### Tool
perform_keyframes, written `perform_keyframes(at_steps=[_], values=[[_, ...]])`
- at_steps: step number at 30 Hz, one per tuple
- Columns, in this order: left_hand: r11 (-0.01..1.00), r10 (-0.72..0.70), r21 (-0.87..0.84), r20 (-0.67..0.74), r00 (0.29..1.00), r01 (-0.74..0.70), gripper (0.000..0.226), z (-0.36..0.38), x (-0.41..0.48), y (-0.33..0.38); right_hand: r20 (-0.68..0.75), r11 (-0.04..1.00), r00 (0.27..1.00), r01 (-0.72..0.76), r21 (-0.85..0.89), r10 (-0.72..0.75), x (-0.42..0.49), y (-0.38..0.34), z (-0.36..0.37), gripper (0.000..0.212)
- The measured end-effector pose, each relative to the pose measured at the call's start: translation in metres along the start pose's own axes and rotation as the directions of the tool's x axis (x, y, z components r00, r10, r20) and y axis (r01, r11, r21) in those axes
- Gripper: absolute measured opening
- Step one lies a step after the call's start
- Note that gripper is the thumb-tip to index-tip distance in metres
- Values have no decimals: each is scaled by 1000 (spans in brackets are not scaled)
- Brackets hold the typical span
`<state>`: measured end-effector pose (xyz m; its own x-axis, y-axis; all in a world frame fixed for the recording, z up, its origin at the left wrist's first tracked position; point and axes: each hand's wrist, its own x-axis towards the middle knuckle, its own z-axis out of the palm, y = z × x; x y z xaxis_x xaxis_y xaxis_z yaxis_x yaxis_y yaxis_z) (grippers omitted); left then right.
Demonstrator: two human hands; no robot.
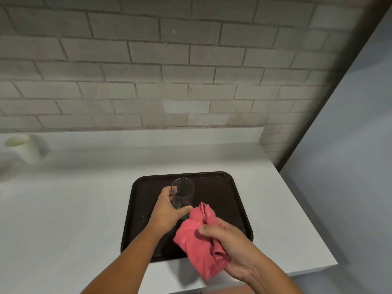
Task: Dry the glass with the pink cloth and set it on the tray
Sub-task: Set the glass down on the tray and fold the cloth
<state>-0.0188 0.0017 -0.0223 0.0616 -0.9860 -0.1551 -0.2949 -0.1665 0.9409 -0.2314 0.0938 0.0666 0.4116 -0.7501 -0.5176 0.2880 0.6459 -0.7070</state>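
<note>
My left hand (166,211) grips a clear drinking glass (182,190) around its lower part, holding it upright over the dark tray (224,187). I cannot tell whether the glass base touches the tray. My right hand (235,249) is closed on a bunched pink cloth (200,236), just right of and nearer to me than the glass. The cloth's upper tip sits close to my left thumb, apart from the glass rim.
The tray lies on a white counter (63,209) against a grey brick wall (169,71). A pale cup (23,148) stands at the far left of the counter. The counter ends at its right edge (307,209), beside a blue-grey wall.
</note>
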Motion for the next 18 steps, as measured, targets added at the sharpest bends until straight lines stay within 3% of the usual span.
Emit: perform_keyframes(at_steps=[4,6,9,11,14,18], values=[[1000,27,-11,14,1000,-26,99,-5,-11,-2,-29,1000,999,25,-7,-25,4,-3,3,52],[1000,11,-8,-93,996,-12,107,-13,-23,0,-56,999,998,39,-5,-39,6,-4,3,53],[983,31,-153,-403,914,-100,58,-19,-53,11,-63,999,997,48,-18,-49,10,-6,5,47],[957,15,-245,-497,868,-157,34,-14,-72,27,-81,997,994,64,-39,-67,12,-8,7,46],[935,9,-311,-457,890,-169,20,-5,-95,55,-78,990,988,124,-70,-130,11,-17,14,51],[939,23,-321,-293,956,-121,55,-8,-107,94,-3,964,966,258,-62,-259,8,-36,24,49]])
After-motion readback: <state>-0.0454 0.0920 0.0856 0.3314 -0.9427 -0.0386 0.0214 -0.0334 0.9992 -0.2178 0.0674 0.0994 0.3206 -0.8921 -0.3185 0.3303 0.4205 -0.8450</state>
